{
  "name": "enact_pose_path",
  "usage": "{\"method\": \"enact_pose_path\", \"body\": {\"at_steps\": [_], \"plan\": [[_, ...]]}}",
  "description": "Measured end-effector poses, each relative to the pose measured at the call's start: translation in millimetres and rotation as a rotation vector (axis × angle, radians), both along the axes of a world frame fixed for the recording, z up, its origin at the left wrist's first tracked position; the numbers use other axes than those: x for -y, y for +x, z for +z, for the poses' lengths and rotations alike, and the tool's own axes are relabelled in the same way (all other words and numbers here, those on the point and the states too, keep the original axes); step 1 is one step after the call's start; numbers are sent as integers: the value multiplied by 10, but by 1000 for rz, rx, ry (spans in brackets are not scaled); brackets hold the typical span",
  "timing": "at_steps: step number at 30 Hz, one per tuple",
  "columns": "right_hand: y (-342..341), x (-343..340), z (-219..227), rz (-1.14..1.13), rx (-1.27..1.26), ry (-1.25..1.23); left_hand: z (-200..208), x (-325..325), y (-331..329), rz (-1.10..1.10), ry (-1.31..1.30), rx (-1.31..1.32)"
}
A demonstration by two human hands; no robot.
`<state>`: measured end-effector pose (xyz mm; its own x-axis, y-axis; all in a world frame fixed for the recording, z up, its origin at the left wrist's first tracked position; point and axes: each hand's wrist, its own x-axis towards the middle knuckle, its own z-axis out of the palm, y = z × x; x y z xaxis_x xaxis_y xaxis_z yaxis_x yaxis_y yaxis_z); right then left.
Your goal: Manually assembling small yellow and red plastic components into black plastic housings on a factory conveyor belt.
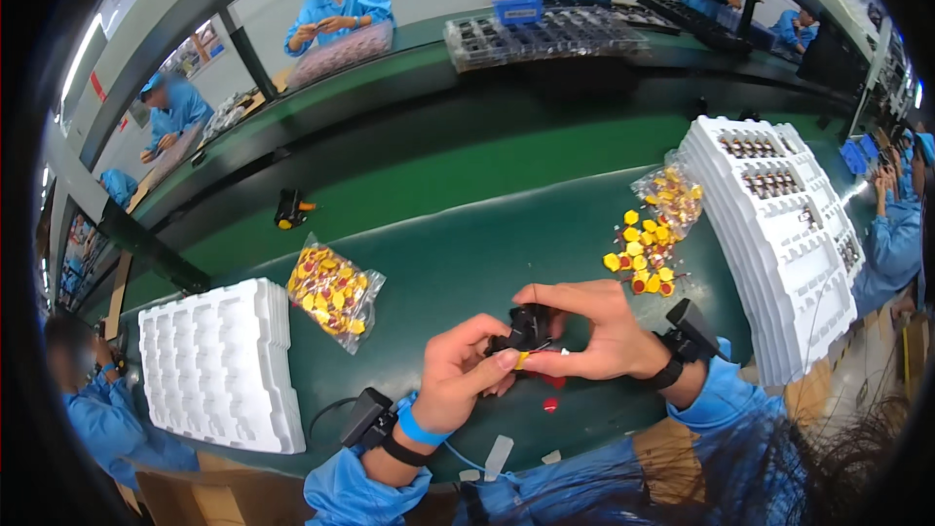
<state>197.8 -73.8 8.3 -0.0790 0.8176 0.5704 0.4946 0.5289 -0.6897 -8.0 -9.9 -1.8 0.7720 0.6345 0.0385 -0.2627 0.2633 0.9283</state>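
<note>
Leftward, clear bag full of yellow pieces

The black part is small, dark and blocky, with an uneven outline. It is held between 2 hands: the left hand grips its left side, and the right hand is around its right side, with fingers arched over. Its upper end shows between them; its lower side is mostly hidden by fingers. The yellow piece, 1 small bright bit, is at the part's lower side, between the tips of the 2 thumbs. Whether it is joined to the part cannot be told.
</note>
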Motion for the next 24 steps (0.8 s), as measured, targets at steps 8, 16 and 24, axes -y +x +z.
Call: {"method": "enact_pose_path", "body": {"at_steps": [8, 16, 24], "plan": [[-83, 16, -29, 177, -208, -161, 20, -38, 81, 34, -399, -48], [225, 485, 228, -215, -71, -12, -87, -110, 101, 281, -144, -37], [1849, 1781, 1054, -1308, 808, -154, 35, 49, 140, 306, -179, -50]]}}
